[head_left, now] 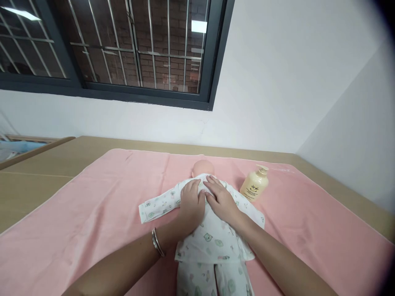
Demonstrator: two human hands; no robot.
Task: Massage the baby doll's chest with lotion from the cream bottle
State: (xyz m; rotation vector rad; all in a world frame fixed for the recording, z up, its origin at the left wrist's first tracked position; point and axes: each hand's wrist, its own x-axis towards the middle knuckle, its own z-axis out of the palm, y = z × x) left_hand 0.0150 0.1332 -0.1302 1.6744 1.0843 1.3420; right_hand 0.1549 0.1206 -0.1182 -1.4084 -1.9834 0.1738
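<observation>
A baby doll (pixel 212 242) lies on a pink cloth, dressed in a white printed top and matching trousers. Its bald head (pixel 203 167) points toward the wall, and no face shows. My left hand (pixel 191 203) rests flat on the left of the doll's upper torso, fingers stretched toward its neck. Beside it, my right hand (pixel 222 201) lies open on the right of the upper torso with its fingers spread. Both thumbs come close together near the middle. A silver bangle (pixel 157 242) circles my left wrist. Neither hand grips anything.
The pink cloth (pixel 108 205) covers much of a wooden table (pixel 55 160). Right of the doll, a pale yellow pump bottle (pixel 254 184) stands tilted in view. Behind are a white wall (pixel 265 82) and a dark-framed window (pixel 148 92) with metal bars.
</observation>
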